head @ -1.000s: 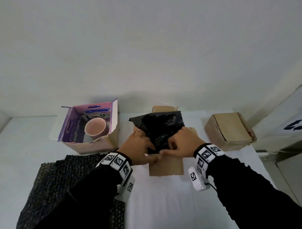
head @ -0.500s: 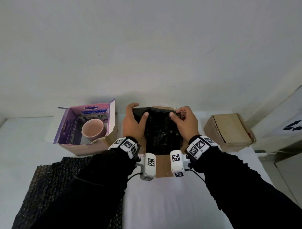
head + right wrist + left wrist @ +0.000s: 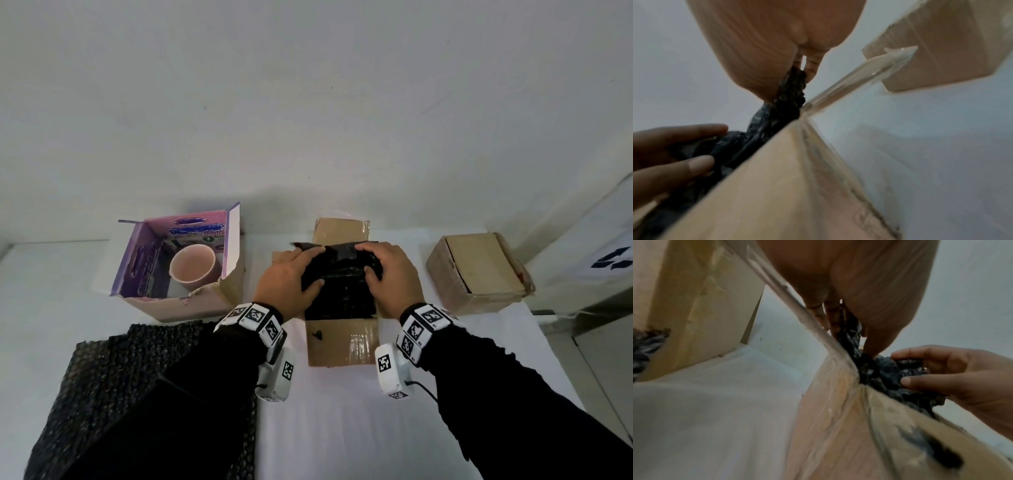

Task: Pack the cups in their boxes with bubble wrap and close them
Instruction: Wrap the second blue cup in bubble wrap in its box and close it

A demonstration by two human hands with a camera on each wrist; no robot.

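Note:
An open brown box [image 3: 342, 342] stands mid-table with its flaps spread. Black bubble wrap [image 3: 342, 298] fills it; any cup under the wrap is hidden. My left hand [image 3: 313, 267] grips the wrap's far left edge, thumb under and fingers over. My right hand [image 3: 368, 258] grips the far right edge the same way. In the left wrist view my left hand [image 3: 855, 337] pinches the wrap [image 3: 890, 378] at the box corner. The right wrist view shows my right hand [image 3: 793, 84] pinching it too. A pink cup [image 3: 193, 265] stands in an open purple box [image 3: 144, 260].
A closed brown box [image 3: 476, 270] sits at the right near the table's edge. A loose sheet of black bubble wrap [image 3: 137, 370] lies at the front left, partly under my left sleeve. A white wall runs close behind the boxes.
Both hands went from the wrap's near edge to its far edge, then drew back a little, folding the far edge over toward me. The wrap now lies lower in the box.

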